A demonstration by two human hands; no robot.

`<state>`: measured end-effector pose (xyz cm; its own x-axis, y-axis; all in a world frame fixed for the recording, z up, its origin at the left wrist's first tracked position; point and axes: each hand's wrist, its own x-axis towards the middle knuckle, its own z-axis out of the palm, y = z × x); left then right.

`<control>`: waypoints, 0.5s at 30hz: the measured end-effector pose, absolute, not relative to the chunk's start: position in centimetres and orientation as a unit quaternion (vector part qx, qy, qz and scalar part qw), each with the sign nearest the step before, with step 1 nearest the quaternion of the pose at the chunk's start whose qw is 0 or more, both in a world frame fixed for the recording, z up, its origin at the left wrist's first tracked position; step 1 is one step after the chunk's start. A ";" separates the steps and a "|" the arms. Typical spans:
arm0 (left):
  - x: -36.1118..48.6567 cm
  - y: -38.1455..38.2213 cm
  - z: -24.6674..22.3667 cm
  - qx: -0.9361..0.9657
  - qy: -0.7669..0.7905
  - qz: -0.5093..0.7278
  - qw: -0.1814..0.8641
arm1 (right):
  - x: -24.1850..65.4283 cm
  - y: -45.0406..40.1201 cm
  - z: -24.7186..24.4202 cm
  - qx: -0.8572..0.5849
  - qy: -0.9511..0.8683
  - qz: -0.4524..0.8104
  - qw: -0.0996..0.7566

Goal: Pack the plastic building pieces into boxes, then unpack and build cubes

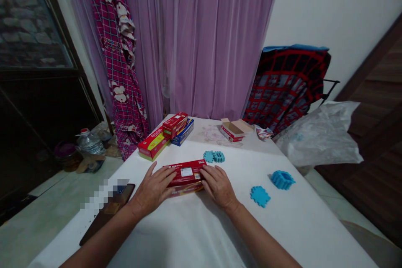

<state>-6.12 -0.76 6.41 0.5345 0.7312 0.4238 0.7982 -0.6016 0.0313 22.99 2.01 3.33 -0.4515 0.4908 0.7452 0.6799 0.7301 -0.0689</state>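
A long red cardboard box (186, 172) with a white label on its top face lies crosswise on the white table in front of me. My left hand (153, 189) grips its left end, fingers over the top and thumb low on the near side. At the right end, my right hand (219, 186) holds the box the same way, its fingers bent over the corner. The box's two ends are partly hidden by my hands. Just behind it sit small teal toothed pieces (214, 156), some flat and some joined into a block.
A blue toothed flat piece (260, 196) and a blue toothed block (282, 180) lie to the right. Stacked boxes (154, 143) stand back left, an open carton (231, 130) at the back. A dark tablet-like device (106, 213) lies left; a clear plastic bag (317, 138) hangs right.
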 end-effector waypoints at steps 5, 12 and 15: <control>-5.4 -1.1 5.8 -0.886 -0.428 -0.168 0.057 | 22.4 1.4 3.7 -0.340 -0.860 -0.110 0.364; -5.3 -1.5 4.3 -0.878 -0.451 -0.156 0.028 | 21.4 1.2 3.2 -0.330 -0.865 -0.084 0.368; -5.3 -0.8 5.3 -0.870 -0.468 -0.156 0.012 | 21.9 1.4 3.7 -0.341 -0.848 -0.083 0.396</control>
